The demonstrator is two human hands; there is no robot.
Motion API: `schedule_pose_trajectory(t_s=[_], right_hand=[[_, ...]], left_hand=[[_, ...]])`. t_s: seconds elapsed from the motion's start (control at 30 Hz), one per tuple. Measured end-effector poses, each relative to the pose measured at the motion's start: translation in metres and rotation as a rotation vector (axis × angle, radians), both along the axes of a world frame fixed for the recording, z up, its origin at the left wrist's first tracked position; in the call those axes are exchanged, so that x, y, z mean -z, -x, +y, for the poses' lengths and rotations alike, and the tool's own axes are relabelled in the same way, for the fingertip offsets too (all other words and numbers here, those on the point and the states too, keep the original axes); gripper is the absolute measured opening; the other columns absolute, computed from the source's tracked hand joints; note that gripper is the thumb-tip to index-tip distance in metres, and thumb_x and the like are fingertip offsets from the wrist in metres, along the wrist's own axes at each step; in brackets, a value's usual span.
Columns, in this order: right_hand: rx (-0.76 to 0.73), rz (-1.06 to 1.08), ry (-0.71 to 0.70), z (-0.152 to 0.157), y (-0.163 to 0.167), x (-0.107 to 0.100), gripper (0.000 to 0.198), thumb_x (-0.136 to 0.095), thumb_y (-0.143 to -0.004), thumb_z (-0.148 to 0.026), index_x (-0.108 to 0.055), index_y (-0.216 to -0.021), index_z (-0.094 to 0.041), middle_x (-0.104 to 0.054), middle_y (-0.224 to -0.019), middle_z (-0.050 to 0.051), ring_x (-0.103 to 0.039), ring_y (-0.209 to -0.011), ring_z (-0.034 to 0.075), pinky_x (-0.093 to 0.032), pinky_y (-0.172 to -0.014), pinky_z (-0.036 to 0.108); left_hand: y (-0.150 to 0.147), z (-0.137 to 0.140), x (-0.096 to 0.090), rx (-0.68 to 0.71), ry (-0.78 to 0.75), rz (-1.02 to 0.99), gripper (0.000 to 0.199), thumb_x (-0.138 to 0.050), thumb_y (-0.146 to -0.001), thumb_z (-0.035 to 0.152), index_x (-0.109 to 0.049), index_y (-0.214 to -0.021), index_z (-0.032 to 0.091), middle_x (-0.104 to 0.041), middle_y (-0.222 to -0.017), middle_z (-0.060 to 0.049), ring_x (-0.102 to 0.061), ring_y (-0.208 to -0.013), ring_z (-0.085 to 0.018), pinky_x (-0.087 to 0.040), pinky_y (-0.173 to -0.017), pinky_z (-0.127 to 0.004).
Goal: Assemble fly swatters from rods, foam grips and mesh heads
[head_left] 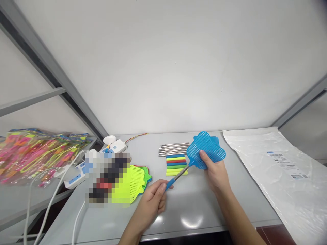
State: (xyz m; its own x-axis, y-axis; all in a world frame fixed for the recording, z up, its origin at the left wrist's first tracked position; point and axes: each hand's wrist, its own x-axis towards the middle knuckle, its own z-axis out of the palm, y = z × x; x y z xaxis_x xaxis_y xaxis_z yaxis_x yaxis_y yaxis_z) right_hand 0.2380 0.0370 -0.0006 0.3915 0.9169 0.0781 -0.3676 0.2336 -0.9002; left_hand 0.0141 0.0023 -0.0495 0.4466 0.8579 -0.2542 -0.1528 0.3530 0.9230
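Observation:
A blue fly swatter (203, 146) is held across the table between both hands, its perforated head at the upper right and its handle at the lower left. My left hand (155, 195) is closed around the blue grip of its metal rod. My right hand (216, 172) grips the head, thumb on the mesh; the head looks bent or doubled. Behind the rod lie several coloured grip tubes (176, 166) in a row, and beyond them several metal rods (173, 149). Left of my left hand rests a stack of swatter heads (136, 182), yellow on top, green, red and blue beneath.
White power strips (76, 175) with cables lie at the left. Past them, plastic-wrapped colourful goods (43, 153) fill a shelf. A white plastic mailer (270, 183) with a label covers the right side. The grey table (194, 207) ends at a wall; a blurred patch hides part of the left.

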Motion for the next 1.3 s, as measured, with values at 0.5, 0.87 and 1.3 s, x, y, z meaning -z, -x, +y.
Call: schedule_pose_trajectory(t_s=[0.5, 0.87, 1.3], right_hand=[[-0.307, -0.22, 0.12, -0.018, 0.013, 0.015, 0.032, -0.059, -0.086, -0.046, -0.062, -0.102, -0.018, -0.065, -0.085, 0.003, -0.059, -0.068, 0.014, -0.051, -0.07, 0.03], [-0.086, -0.565, 0.191, -0.039, -0.017, 0.011, 0.037, -0.039, -0.095, -0.047, -0.06, -0.106, -0.018, -0.056, -0.072, 0.0, -0.055, -0.066, 0.015, -0.045, -0.061, 0.025], [0.241, -1.119, 0.75, -0.026, -0.124, 0.046, 0.031, -0.035, -0.093, -0.04, -0.048, -0.107, -0.016, -0.065, -0.088, 0.01, -0.062, -0.078, 0.022, -0.041, -0.066, 0.03]], left_hand=[[-0.023, 0.001, -0.01, 0.139, 0.142, -0.038, 0.039, -0.043, -0.093, 0.053, -0.057, -0.088, 0.017, -0.033, -0.059, 0.008, -0.025, -0.042, -0.005, -0.031, -0.043, -0.021], [-0.093, 0.01, -0.021, 0.164, -0.19, 0.102, 0.033, -0.051, -0.093, 0.042, -0.065, -0.115, 0.021, -0.062, -0.118, -0.008, -0.056, -0.101, -0.02, -0.045, -0.088, -0.031], [-0.079, 0.016, -0.015, -0.015, -0.529, 0.404, 0.027, -0.045, -0.094, 0.04, -0.063, -0.094, 0.02, -0.06, -0.075, -0.001, -0.057, -0.072, -0.016, -0.045, -0.069, -0.026]])
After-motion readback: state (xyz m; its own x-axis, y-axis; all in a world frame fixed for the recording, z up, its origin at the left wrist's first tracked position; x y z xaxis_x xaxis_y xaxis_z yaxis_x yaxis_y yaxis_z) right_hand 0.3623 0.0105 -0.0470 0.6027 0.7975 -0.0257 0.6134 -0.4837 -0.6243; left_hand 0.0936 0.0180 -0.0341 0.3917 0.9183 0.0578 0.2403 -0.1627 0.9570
